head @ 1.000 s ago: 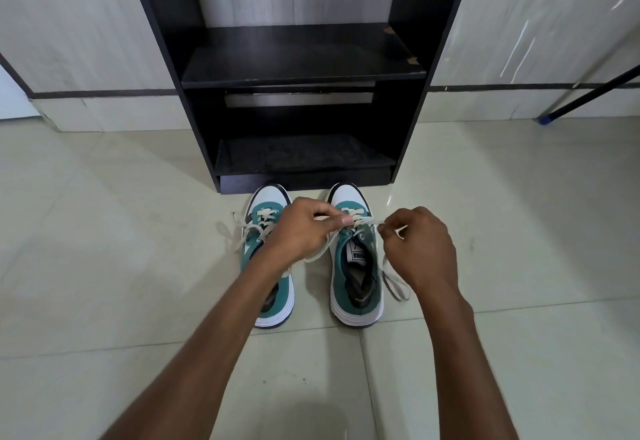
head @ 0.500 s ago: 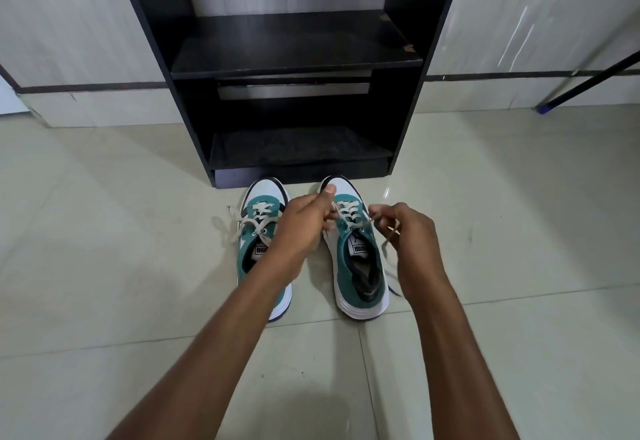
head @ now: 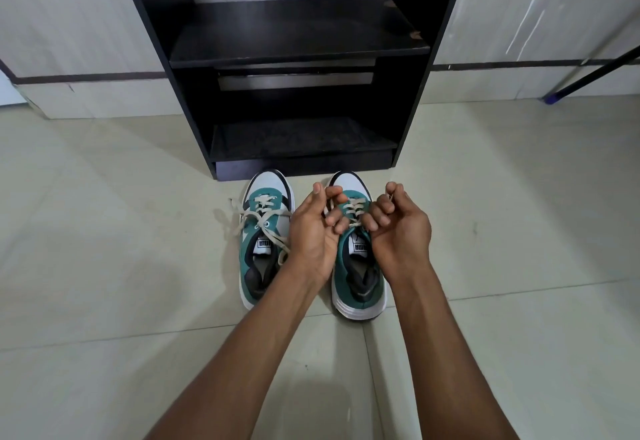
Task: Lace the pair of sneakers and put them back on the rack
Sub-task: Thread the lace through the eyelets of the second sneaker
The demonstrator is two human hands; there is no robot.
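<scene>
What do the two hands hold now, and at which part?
Each hand holds one end of the lace of the right sneaker: the left hand and the right hand pinch the ends above its tongue.

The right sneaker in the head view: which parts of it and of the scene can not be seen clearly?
- Right sneaker: the upper eyelets and lace crossing hide behind the left hand and right hand.
- Lace ends: inside the curled fingers, so the grip is unclear.
- Left sneaker: its inner side is covered by the left wrist.
- Rack: cut off by the top edge.
- Tongue labels: too small to read.
</scene>
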